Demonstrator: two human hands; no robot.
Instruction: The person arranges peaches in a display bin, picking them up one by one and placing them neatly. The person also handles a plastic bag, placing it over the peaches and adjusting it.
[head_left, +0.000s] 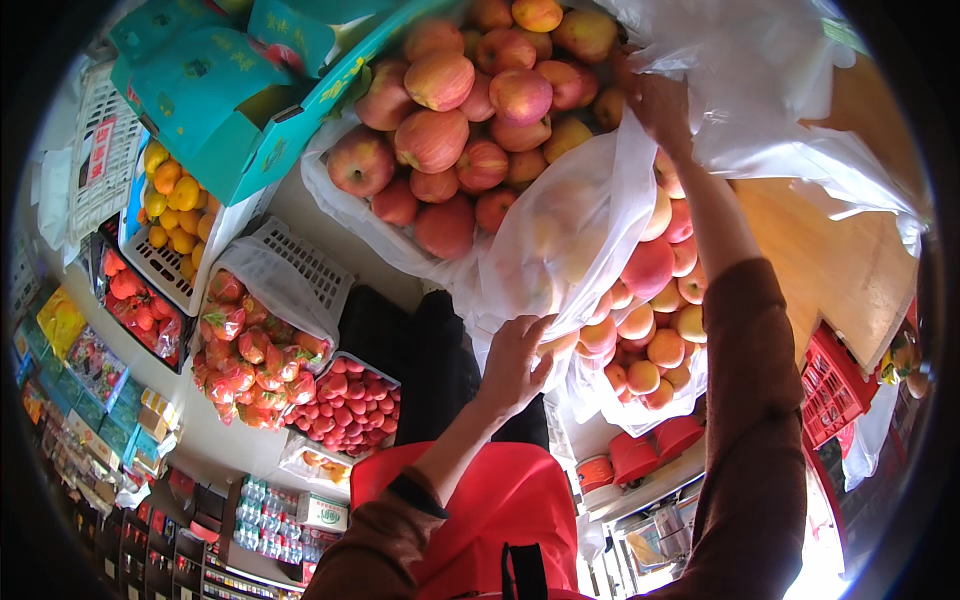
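My left hand (514, 367) has its fingers closed on the lower edge of a translucent white plastic bag (570, 217). My right hand (656, 105) is at the upper right beside the large apples (433, 141), on the bag's upper edge; its fingertips are partly hidden, and whether they grip is unclear. The bag lies between the hands, with fruit showing faintly beneath it. Red and yellow apples fill a plastic-lined crate above and left of the bag. More pink and yellow apples (649, 268) lie right of it, between the bag and my right forearm.
A green cardboard box (262, 142) stands at the upper left. Below it are a crate of yellow fruit (180, 199), strawberries (139, 300), wrapped fruit (251, 352) and small red fruit (352, 405). Clear plastic sheeting (757, 90) and a red crate (832, 386) are at the right.
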